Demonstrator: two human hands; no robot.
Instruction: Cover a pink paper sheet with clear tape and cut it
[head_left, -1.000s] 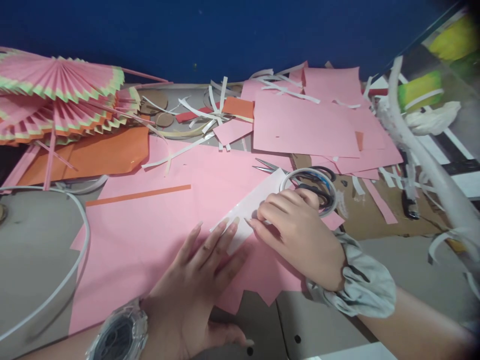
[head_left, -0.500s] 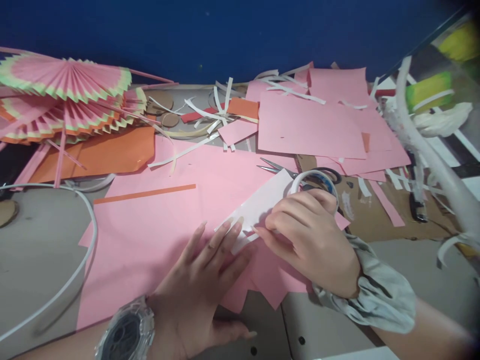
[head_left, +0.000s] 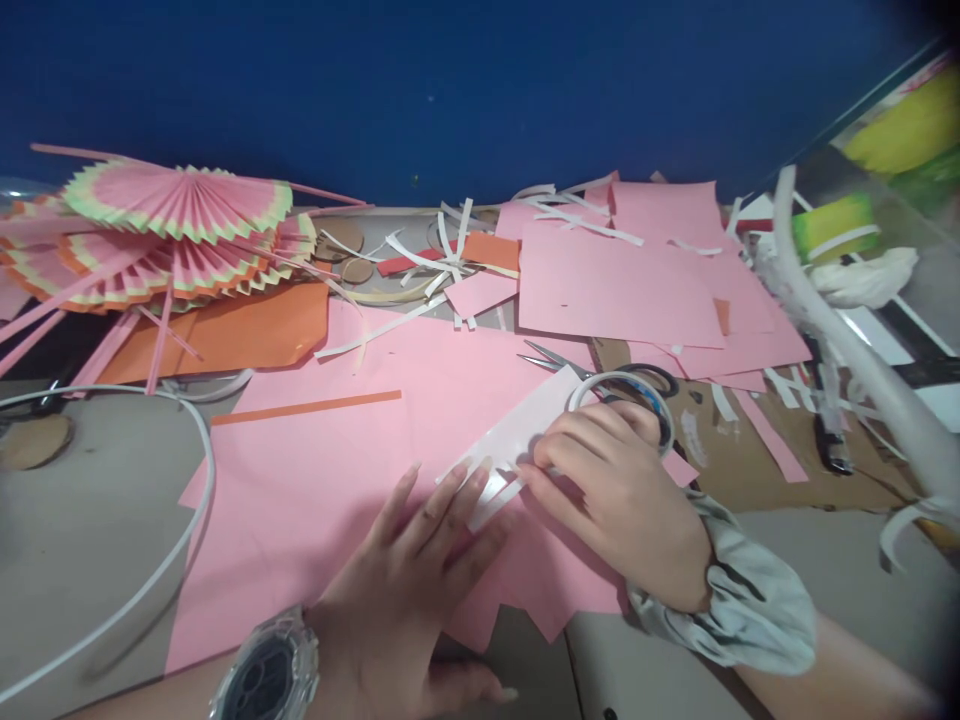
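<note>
My left hand (head_left: 420, 570) lies spread, its fingertips pressing the lower end of a glossy white paper piece (head_left: 525, 415) on a large pink sheet (head_left: 315, 480). Above the piece's lower right edge, my right hand (head_left: 607, 480) is closed, thumb and finger pinched at the end of a narrow white strip (head_left: 496, 506). A white tape roll (head_left: 581, 388) with a blue inside stands against the right hand's curled fingers, partly hidden by them. Scissors (head_left: 551, 358) with open blades lie just behind the roll. An orange strip (head_left: 307, 408) rests on the pink sheet to the left.
Folded pink paper fans (head_left: 180, 205) are stacked at the back left above orange paper (head_left: 255, 325). Pink sheets (head_left: 615, 285) and white scraps (head_left: 450, 250) lie at the back. Cardboard (head_left: 739, 440) and a black-handled cutter (head_left: 831, 440) are right; a white hoop (head_left: 206, 450) curves at left.
The whole view has shifted, so things sit lower in the picture. Both hands keep nearly the same places on the paper; the right hand's pinch hardly differs.
</note>
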